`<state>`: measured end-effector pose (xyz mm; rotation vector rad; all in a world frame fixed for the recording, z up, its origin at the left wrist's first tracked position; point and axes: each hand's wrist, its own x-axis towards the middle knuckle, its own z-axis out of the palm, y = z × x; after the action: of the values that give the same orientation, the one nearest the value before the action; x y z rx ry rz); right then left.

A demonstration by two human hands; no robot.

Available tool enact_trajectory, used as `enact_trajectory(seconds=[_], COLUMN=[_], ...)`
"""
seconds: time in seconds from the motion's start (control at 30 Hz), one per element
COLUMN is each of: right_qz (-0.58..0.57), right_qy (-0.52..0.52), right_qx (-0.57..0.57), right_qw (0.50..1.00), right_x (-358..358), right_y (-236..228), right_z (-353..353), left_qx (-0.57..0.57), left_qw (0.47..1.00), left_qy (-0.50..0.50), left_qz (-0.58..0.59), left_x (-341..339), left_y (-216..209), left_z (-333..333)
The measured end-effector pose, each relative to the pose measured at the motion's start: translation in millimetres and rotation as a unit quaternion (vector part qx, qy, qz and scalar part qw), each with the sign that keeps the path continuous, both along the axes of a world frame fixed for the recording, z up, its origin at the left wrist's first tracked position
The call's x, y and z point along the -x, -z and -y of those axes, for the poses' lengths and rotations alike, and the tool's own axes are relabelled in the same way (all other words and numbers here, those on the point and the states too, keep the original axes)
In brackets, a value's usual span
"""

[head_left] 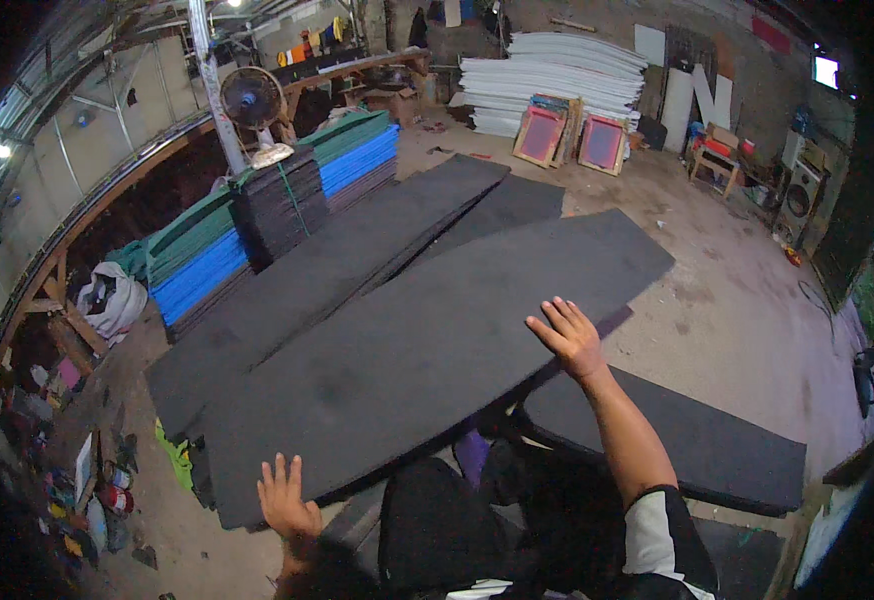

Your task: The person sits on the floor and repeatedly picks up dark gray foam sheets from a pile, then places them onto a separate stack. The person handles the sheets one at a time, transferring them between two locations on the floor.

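Observation:
A long dark grey foam-like sheet [427,330] lies in front of me, slanting from lower left to upper right. My left hand [287,500] rests at its near left edge, fingers spread flat. Toward the sheet's right part, my right hand [569,338] lies on the near edge with fingers stretched out. Neither hand grips anything. Behind it is another long dark sheet or stack [327,260], partly covered by the front one. A further dark stack [677,435] sits to the right of my legs, passing behind my right forearm.
Blue sheets [197,280] and green ones are piled at the left, beside a metal post [215,90] and a fan [252,97]. White sheets [557,80] stand stacked at the back, with framed red screens [602,142] before them. Paint cans [117,488] and clutter lie lower left.

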<state>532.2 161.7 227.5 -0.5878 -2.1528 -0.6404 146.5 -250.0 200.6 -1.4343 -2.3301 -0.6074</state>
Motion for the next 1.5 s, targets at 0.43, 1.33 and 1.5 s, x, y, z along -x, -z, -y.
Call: enact_trajectory(seconds=[0.43,1.33,1.5], right_qz=[0.154,-0.134,-0.203], right_qy=[0.092,0.029,0.023], right_qx=[0.379,0.579,0.616], right_qw=[0.908,0.804,0.761], right_x=[205.0,198.2,228.6], right_y=[167.7,186.5,190.2], right_z=[69.7,20.5,39.2], left_qx=[0.168,-0.294,-0.248], left_qw=[0.983,0.754,0.755], left_qy=[-0.066,-0.113,-0.161], left_qz=[0.008,0.577,0.585], left_x=[-24.7,108.7,74.3], left_y=[115.4,194.3,129.5], left_z=[-110.8,-78.7,-89.5])
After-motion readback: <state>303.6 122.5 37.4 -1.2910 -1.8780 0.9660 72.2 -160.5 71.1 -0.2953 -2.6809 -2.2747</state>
